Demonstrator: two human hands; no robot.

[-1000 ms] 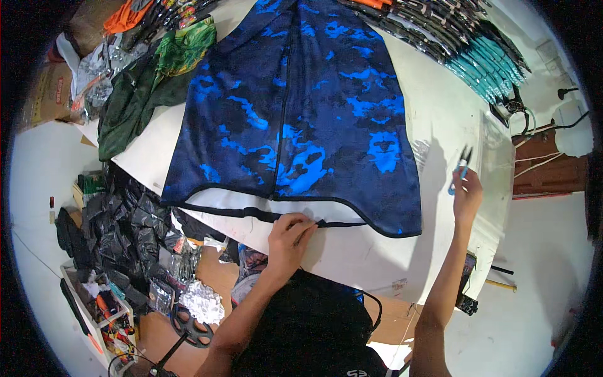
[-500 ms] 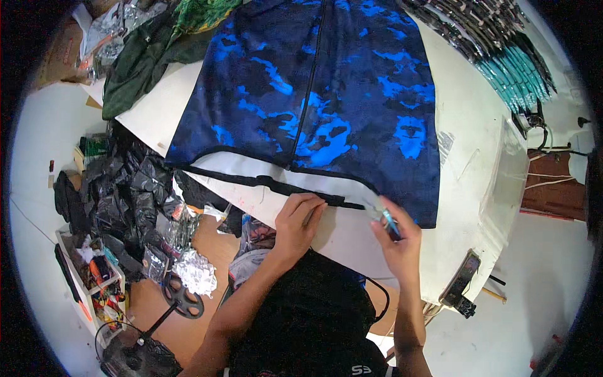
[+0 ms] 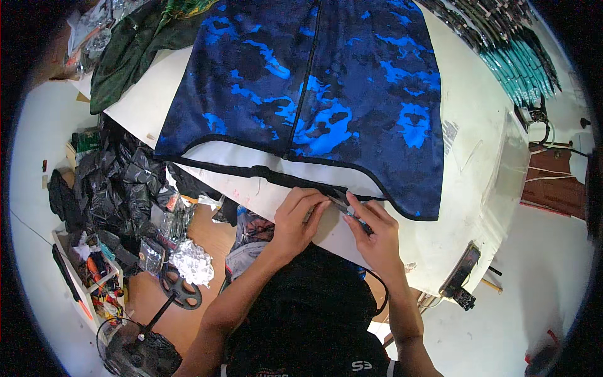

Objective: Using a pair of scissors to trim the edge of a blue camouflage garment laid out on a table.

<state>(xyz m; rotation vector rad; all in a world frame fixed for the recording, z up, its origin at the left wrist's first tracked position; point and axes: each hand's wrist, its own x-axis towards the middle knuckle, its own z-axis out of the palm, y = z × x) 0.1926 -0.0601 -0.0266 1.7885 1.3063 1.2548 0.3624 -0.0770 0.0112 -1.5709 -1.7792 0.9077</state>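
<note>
The blue camouflage garment [image 3: 339, 119] lies flat on the counter [image 3: 471, 163], its black trim [image 3: 262, 173] facing you. Your left hand [image 3: 296, 220] appears to pinch that trim; your right hand's fingers close around small snips [image 3: 347, 207], tips just beside the left fingers. To work cleanly, hold the edge taut and angle the blades away from fabric and fingertips. A dark green garment [image 3: 129, 63] lies further left.

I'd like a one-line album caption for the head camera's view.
Left hand pinching the black edging of a blue camouflage garment, right hand holding small snips close beside it.
</note>
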